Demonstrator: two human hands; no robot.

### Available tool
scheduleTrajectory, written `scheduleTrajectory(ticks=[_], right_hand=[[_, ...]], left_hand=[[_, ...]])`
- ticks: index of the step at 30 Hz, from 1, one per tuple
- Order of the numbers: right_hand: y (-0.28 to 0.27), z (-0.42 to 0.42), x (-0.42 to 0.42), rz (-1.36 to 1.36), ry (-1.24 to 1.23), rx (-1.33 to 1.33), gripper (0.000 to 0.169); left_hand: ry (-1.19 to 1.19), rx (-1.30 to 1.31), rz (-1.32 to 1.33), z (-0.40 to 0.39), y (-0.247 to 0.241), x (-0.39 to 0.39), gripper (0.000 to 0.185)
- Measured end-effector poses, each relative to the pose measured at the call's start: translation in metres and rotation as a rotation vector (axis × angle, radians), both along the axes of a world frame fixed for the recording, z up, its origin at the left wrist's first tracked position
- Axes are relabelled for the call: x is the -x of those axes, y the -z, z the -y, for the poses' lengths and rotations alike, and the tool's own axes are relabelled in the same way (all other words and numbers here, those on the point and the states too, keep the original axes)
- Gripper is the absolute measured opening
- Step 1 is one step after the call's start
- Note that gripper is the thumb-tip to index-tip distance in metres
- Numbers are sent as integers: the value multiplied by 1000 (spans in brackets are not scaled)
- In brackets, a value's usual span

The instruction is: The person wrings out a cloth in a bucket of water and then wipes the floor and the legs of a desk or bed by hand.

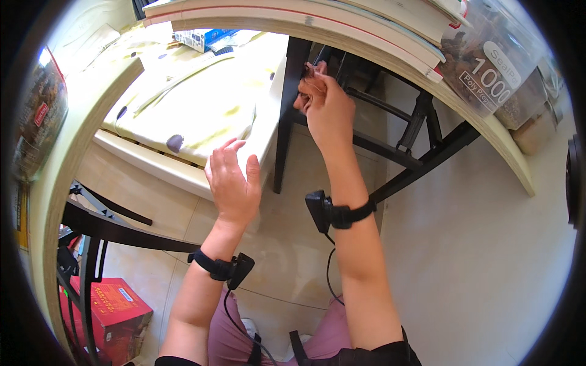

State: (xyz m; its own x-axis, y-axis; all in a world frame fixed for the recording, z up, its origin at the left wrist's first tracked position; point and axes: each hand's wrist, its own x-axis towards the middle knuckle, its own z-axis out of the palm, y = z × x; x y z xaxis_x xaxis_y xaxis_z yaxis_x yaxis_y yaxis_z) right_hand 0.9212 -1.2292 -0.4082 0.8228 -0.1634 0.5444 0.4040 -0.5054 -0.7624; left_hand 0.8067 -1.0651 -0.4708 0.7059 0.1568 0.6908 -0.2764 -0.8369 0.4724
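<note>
My right hand (324,103) is raised near the black metal leg (284,137) of a table, its fingers curled around something small, brown and stringy (312,87) that I cannot identify. Motion blurs the fingertips. Lower and to the left, my left hand (234,183) is held with its fingers apart, back upward, over the edge of a white bed frame (183,176); it holds nothing. Both wrists wear black straps with small devices and cables. Beyond the left hand lies a pale yellow, patterned bed cover (183,114).
Stacked books (320,27) and a clear plastic container (494,59) stand on the wooden tabletop (480,123) above. Another tabletop (55,183) borders the left, with a packaged jar (41,114). A red box (114,311) sits on the floor. Black folding supports (403,142) lie behind the right hand.
</note>
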Motion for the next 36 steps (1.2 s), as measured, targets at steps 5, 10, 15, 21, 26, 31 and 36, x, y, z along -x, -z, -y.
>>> scheduleTrajectory(ticks=[5,10,15,21,26,31,36], right_hand=[[0,45,50,-398,-333,-543,21],[-50,70,20,22,-477,-491,31],[-55,91,-74,445,169,350,18],[-49,75,-77,333,179,601,51],[-23,62,-41,286,194,656,57],[9,60,-12,355,197,747,54],[20,57,6,365,176,844,40]], left_hand=[[19,47,-35,2,-3,1,35],[-14,46,-37,-8,-1,6,38],[9,26,-29,1,-2,3,39],[6,0,-27,1,-2,3,37],[1,-21,-40,1,-1,2,37],[27,-79,-127,6,-12,3,43],[247,-44,-242,37,-40,-24,61]])
